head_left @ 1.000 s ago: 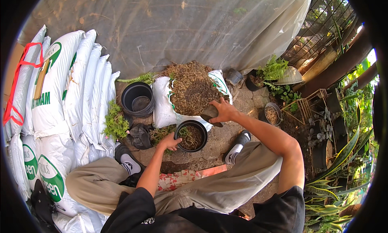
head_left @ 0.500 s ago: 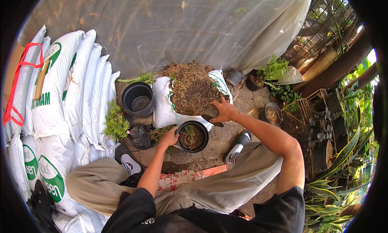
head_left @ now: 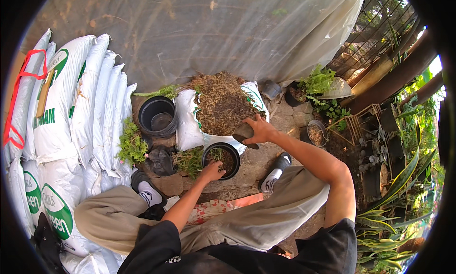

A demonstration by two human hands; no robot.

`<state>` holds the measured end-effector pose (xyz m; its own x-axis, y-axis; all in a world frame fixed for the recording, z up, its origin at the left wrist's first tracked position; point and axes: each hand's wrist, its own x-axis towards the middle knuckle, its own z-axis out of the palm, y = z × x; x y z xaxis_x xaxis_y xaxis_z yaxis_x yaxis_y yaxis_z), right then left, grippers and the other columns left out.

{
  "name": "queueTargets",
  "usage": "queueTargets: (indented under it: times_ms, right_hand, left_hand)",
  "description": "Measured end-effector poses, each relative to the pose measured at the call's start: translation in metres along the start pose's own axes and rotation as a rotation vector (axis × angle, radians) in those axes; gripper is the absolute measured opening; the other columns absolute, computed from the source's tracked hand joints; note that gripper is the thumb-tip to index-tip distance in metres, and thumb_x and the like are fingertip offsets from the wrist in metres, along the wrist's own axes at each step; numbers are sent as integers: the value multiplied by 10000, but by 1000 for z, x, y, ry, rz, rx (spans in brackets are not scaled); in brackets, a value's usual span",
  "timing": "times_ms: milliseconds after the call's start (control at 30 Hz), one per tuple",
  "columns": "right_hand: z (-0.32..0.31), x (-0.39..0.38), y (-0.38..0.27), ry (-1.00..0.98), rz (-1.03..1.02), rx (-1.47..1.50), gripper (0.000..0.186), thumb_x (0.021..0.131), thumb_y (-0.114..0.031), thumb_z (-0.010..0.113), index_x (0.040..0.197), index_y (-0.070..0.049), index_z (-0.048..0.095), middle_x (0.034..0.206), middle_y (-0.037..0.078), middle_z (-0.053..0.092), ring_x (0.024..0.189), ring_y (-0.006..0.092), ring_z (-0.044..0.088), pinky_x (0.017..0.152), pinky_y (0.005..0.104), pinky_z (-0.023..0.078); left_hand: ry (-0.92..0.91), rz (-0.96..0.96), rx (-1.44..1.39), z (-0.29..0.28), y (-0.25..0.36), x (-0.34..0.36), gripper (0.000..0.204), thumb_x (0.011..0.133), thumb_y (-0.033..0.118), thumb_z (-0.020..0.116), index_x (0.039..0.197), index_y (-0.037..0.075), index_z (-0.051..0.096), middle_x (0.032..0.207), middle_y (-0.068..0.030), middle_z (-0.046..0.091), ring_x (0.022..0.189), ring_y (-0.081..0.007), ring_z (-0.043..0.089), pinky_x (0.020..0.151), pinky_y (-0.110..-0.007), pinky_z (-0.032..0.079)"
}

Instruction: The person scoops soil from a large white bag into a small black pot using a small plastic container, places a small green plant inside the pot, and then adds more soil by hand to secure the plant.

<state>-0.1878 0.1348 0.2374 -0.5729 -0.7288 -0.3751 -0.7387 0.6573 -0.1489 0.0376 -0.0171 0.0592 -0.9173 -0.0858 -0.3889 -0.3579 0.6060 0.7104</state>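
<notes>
My left hand [head_left: 213,171] has curled fingers inside the lower-left of a black pot [head_left: 206,150] holding soil and thin green shoots; what they grip is hidden. My right hand [head_left: 261,129] grips a dark cup-like container [head_left: 243,135], tilted at the front right of a heap of brown, crumbly soil [head_left: 221,100]. The heap rests on an opened white sack [head_left: 186,122] behind the pot. Left of the sack stand nested black pots [head_left: 156,116]. A crumpled black bag [head_left: 160,161] and loose greens [head_left: 186,164] lie left of the pot in front of me.
Stacked white sacks [head_left: 83,127] fill the left side. A plastic sheet [head_left: 213,36] forms the back. On the right are a potted fern [head_left: 316,84], a small bucket [head_left: 317,131], slatted racks and leafy plants. My feet in sandals [head_left: 147,191] flank the pot.
My left hand has moved from the pot's left rim down and rightward, its fingers now inside the pot. My right hand keeps its grip on the dark container. The view has shifted slightly.
</notes>
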Motion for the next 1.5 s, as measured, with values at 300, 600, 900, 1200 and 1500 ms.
queueTargets:
  times_ms: [300,600,900,1200,1500]
  right_hand:
    - [2,-5,5,-13,15,13,944,638,-597,784,1425,-241,405,1304,294,415,1166,515,516,983,530,467]
    - [2,-2,5,-7,6,12,940,633,-595,790,1417,-237,412,1302,296,423,1189,511,500,989,540,461]
    - [6,2,9,-35,6,36,970,621,-598,795,1441,-270,394,1392,305,371,1207,552,476,994,545,458]
    - [-2,6,2,-41,9,31,945,631,-604,792,1431,-279,409,1388,316,369,1209,542,481,994,548,457]
    - [-16,-8,3,45,-8,4,923,653,-587,794,1423,-252,414,1324,315,419,1197,524,501,989,544,460]
  left_hand:
    - [216,14,-24,3,8,-3,494,843,141,707,1288,41,517,1075,-206,638,987,-386,651,797,-473,545]
    - [96,-121,-383,4,11,12,625,817,174,745,1359,53,457,1140,-216,592,997,-362,641,858,-454,529]
    - [110,-99,-78,24,7,27,713,784,329,795,1404,172,480,1506,-202,295,1215,-407,526,998,-456,479]
    - [7,23,-335,12,2,28,695,791,344,794,1376,84,525,1520,-188,318,1034,-301,653,935,-457,514]
    - [-26,2,-347,18,-2,34,751,805,399,777,1387,15,498,1498,-204,356,1259,-334,524,1017,-446,464]
